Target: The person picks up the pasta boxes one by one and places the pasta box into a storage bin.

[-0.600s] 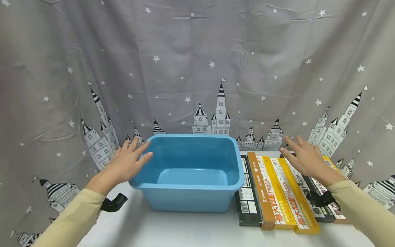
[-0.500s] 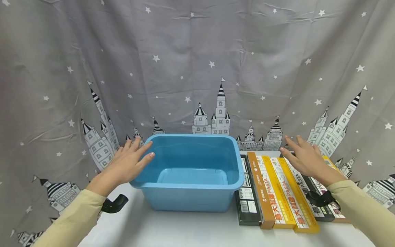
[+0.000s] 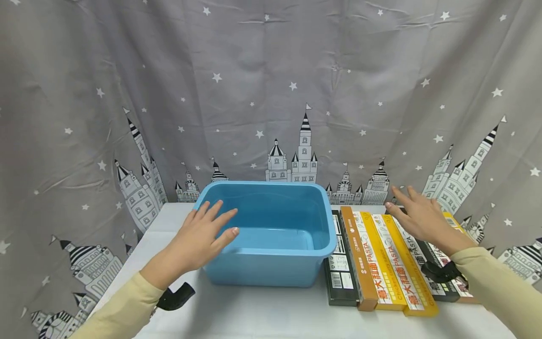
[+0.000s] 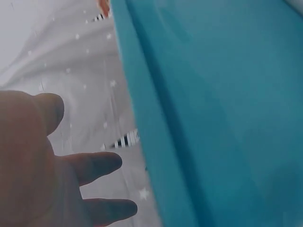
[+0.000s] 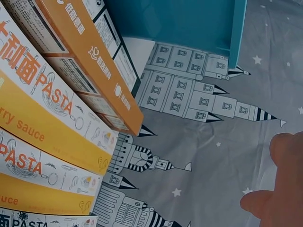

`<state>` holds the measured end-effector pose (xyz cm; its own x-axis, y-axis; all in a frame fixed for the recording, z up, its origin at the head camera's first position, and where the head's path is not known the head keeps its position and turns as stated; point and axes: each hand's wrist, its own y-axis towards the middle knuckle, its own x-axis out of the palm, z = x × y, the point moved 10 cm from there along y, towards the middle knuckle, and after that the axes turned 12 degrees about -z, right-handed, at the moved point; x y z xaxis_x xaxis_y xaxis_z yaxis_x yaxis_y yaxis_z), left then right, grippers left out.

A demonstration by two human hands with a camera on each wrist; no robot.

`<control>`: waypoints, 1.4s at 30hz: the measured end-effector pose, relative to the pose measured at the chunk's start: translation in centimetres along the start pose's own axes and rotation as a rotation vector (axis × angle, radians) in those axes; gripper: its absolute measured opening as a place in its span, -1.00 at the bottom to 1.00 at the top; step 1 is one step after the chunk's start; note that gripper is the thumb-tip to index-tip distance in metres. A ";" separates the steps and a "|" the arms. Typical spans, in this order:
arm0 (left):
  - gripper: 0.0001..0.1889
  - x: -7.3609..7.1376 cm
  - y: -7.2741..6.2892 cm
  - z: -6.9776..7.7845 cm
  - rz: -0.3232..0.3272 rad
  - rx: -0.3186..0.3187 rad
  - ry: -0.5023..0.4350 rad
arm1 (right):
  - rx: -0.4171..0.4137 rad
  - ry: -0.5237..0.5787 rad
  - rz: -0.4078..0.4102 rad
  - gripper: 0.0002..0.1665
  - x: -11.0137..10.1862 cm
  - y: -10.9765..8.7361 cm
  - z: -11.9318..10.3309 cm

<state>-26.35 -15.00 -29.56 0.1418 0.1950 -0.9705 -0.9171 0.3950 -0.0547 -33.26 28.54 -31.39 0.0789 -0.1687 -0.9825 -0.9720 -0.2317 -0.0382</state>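
A blue plastic tub stands mid-table, its inside bare. My left hand, fingers spread and holding nothing, hovers over the tub's left front corner. The left wrist view shows its thumb and fingers beside the blue tub wall. On the right, several long pasta boxes lie in a row, among them an orange box and a yellow and white box. Above the right end of this row my right hand is spread, with nothing in it. Its fingertips show at the right wrist view's edge.
A black box lies between the tub's right side and the orange box. Grey curtain with castles and stars hangs right behind the white table. Each wrist wears a black strap mount.
My left hand has moved right and slightly toward me, from beside the tub's left rim to over its front left corner. The right hand stays nearly still.
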 end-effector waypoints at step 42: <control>-0.67 5.2 -2.6 5.0 0.549 0.061 0.114 | 0.042 0.051 -0.054 -0.18 2.5 -0.2 2.8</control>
<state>-21.37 -10.57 -33.27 -0.3939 0.2899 -0.8722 -0.8213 0.3151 0.4756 -33.51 30.85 -34.36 0.1412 -0.2060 -0.9683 -0.9745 -0.2012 -0.0993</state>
